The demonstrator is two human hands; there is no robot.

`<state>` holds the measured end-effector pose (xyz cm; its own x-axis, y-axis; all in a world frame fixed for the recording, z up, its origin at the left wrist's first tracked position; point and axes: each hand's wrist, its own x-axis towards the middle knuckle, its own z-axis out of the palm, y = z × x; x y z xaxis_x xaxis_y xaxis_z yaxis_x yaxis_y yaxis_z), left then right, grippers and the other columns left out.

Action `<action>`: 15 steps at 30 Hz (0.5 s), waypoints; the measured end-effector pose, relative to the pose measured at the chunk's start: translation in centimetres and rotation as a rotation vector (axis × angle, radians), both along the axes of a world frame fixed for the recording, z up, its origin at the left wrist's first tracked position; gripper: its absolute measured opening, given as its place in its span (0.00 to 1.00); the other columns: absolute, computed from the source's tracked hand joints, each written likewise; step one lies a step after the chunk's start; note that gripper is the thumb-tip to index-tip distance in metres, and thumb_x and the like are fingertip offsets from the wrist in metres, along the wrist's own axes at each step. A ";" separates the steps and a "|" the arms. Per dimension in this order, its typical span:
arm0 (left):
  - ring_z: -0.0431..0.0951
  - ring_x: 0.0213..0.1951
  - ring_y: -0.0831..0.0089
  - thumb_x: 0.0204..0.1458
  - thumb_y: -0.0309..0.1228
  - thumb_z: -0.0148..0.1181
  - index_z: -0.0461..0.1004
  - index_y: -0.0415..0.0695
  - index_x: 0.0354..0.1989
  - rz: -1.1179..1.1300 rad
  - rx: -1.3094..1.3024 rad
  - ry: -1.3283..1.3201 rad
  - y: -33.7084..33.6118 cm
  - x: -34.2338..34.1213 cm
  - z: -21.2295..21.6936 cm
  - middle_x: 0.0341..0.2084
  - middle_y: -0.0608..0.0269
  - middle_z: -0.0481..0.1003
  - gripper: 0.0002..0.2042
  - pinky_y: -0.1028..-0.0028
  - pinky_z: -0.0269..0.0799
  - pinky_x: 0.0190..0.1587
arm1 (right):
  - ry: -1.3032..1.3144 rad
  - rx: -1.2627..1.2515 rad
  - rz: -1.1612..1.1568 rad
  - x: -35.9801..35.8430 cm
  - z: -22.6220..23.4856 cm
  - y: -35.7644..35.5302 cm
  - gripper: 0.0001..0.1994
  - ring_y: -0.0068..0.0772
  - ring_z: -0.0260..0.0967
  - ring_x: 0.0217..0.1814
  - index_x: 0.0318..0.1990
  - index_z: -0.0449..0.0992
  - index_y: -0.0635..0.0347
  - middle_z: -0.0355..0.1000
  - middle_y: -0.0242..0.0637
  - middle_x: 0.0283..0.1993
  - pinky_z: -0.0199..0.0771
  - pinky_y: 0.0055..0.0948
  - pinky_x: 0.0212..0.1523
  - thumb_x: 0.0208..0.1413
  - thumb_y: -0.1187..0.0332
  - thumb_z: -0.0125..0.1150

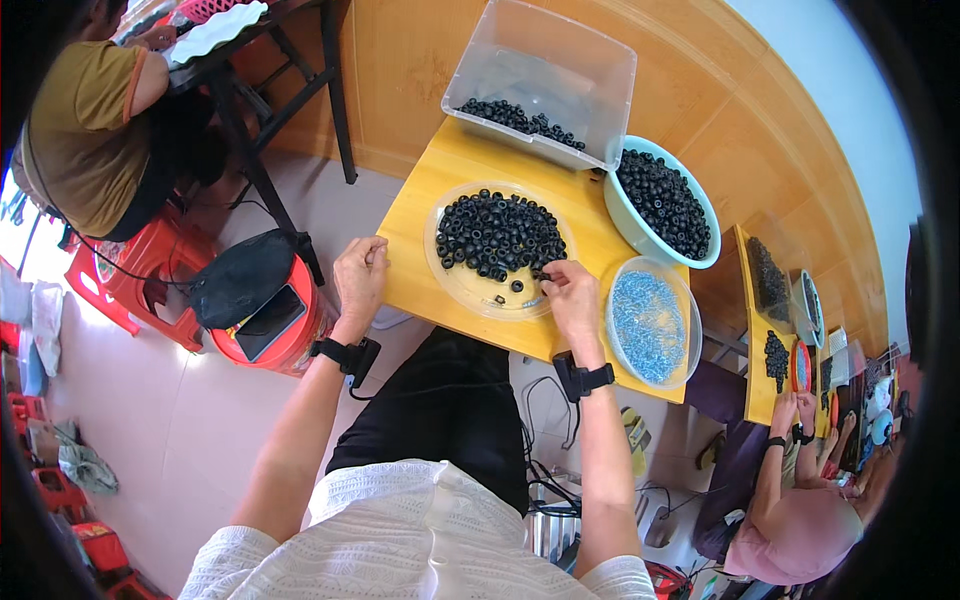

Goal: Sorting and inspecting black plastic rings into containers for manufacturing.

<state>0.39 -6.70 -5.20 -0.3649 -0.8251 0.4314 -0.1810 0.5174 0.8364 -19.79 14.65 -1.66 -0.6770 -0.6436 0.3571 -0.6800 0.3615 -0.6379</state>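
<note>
A shallow clear dish (pixel 437 262) on the yellow table holds a heap of small black hollow round parts (pixel 500 228). My right hand (pixel 572 298) is at the dish's near right edge, thumb and fingers pinched on a black round part at the heap's border. Left of the dish, by the table's edge, my left hand (pixel 361 278) is raised with its fingertips pressed together; whatever is between them is too small to make out. Near my right wrist stands a round clear tub (pixel 693 350) with many small light-blue, see-through pieces (pixel 645 325).
Behind the dish stands a clear plastic bin (pixel 545 60) with black parts; a pale-blue basin (pixel 623 215) of them is at right. A phone (pixel 271 323) and black bag (pixel 243 278) lie on a red stool (pixel 300 345). Other people sit left and right; cables hang below the table (pixel 420 190).
</note>
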 end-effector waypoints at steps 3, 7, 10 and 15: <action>0.76 0.22 0.69 0.47 0.22 0.55 0.74 0.36 0.30 0.009 -0.043 -0.017 0.1 0.2 0.1 0.23 0.55 0.73 0.04 0.74 0.69 0.28 | -0.320 -0.164 -0.025 -0.4 -0.5 0.5 0.08 0.22 0.67 0.25 0.34 0.76 0.66 0.73 0.35 0.25 0.69 0.21 0.29 0.43 0.76 0.62; 0.76 0.22 0.69 0.46 0.21 0.55 0.74 0.35 0.30 0.021 -0.073 -0.042 0.0 0.1 0.1 0.23 0.56 0.72 0.04 0.74 0.69 0.28 | -0.430 -0.226 -0.039 -0.2 0.1 0.5 0.07 0.18 0.67 0.26 0.34 0.76 0.67 0.73 0.32 0.25 0.67 0.18 0.29 0.47 0.75 0.60; 0.76 0.22 0.69 0.46 0.21 0.54 0.74 0.35 0.30 0.015 -0.050 -0.028 0.1 0.1 0.2 0.23 0.55 0.72 0.04 0.75 0.69 0.28 | -0.511 -0.202 -0.039 0.6 0.9 0.2 0.07 0.17 0.67 0.26 0.35 0.76 0.67 0.73 0.31 0.26 0.66 0.16 0.29 0.49 0.73 0.59; 0.76 0.22 0.73 0.48 0.22 0.55 0.74 0.36 0.31 -0.004 0.010 -0.005 -0.3 0.3 0.2 0.24 0.59 0.74 0.04 0.77 0.70 0.28 | -0.841 -0.335 0.048 1.6 2.1 0.3 0.08 0.15 0.67 0.26 0.38 0.75 0.64 0.74 0.32 0.29 0.66 0.16 0.27 0.52 0.70 0.58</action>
